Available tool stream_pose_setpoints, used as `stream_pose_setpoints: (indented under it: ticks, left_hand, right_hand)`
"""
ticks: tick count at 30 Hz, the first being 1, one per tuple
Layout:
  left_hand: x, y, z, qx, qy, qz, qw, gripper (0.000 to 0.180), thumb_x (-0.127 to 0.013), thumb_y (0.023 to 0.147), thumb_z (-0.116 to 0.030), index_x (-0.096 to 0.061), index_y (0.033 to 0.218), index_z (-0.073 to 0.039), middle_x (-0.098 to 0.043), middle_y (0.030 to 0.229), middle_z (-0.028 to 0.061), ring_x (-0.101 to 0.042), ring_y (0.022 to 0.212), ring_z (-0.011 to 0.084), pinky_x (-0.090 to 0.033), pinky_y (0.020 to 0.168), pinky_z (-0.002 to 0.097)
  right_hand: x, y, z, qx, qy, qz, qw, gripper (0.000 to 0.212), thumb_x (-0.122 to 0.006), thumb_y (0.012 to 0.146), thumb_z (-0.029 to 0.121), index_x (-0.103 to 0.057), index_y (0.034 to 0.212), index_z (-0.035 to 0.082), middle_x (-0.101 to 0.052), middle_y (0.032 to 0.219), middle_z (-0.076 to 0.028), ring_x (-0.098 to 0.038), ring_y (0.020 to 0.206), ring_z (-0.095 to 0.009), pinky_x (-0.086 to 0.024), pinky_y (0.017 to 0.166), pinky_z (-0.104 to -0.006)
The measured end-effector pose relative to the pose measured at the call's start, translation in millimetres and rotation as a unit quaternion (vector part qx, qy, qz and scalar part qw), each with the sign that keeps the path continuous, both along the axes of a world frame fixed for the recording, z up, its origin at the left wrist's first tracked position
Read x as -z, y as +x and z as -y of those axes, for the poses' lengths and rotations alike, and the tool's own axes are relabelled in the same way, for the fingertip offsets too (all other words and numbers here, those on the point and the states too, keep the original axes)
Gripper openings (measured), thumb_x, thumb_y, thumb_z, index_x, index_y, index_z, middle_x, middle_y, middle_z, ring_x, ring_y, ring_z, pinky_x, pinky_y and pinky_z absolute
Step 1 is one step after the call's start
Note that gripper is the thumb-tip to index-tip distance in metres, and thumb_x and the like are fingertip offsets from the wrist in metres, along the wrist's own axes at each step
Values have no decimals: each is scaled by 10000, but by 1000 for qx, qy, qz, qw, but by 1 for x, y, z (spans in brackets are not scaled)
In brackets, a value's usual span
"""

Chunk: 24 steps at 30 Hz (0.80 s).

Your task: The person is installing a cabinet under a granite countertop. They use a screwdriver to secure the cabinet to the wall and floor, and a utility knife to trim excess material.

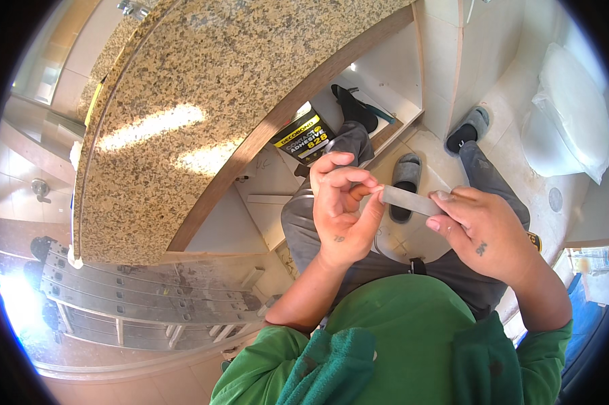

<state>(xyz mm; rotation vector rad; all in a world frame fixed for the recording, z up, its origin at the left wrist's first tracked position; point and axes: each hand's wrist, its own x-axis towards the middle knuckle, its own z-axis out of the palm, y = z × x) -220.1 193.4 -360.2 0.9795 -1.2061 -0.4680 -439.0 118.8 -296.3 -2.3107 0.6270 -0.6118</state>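
Observation:
A short, flat grey strip is held level in front of me, above my lap. My right hand pinches its right end between thumb and fingers. At the other end, my left hand has thumb and index fingertip closed on the strip's tip, while its remaining fingers curl loosely above. What the strip is made of I cannot tell.
A speckled granite countertop with a wooden edge spans the upper left. Under it, an open cabinet holds a black-and-yellow adhesive tin. A metal ladder lies lower left. A plastic-covered white toilet stands right; a loose slipper lies on the floor.

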Motion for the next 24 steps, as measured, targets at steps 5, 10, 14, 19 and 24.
stream_pose_setpoints:
  ticks: [5,10,14,19,24]
  left_hand:
    - [1,1,-1,2,12,-1,1000,416,-639,831,173,-534,1196,5,-317,1351,113,-582,997,135,-566,892,293]
    - [0,1,-1,20,28,-7,999,449,-633,804,184,-542,1204,0,-313,1366,111,-574,1019,145,-566,899,308]
    - [1,-2,-3,45,42,1,998,486,-628,779,196,-543,1213,-6,-307,1378,106,-557,1047,149,-566,901,309]
    - [1,0,-3,50,66,-71,994,514,-607,777,223,-536,1221,-26,-319,1376,96,-536,1033,139,-566,894,290]
    - [5,8,-3,125,50,-280,951,574,-537,710,212,-546,1211,-67,-433,1341,62,-512,962,151,-499,793,283]
  right_hand:
    - [-1,-1,3,-4,-24,-16,1000,278,-701,902,170,-676,1080,-41,-633,807,-145,-614,658,-330,-473,577,-411]
    - [-3,-3,5,0,-25,-25,999,291,-725,882,172,-680,1081,-36,-632,802,-141,-622,651,-330,-478,570,-405]
    - [-5,-1,4,-1,-15,7,1000,281,-731,875,163,-685,1075,-28,-624,790,-139,-624,650,-332,-472,568,-409]
    - [-12,-6,9,12,-2,6,1000,324,-734,869,105,-669,1137,-64,-571,760,-133,-522,610,-256,-425,558,-328]
    - [-10,-13,10,66,59,10,996,301,-724,883,108,-668,1121,-67,-602,775,-156,-577,627,-256,-446,575,-348]
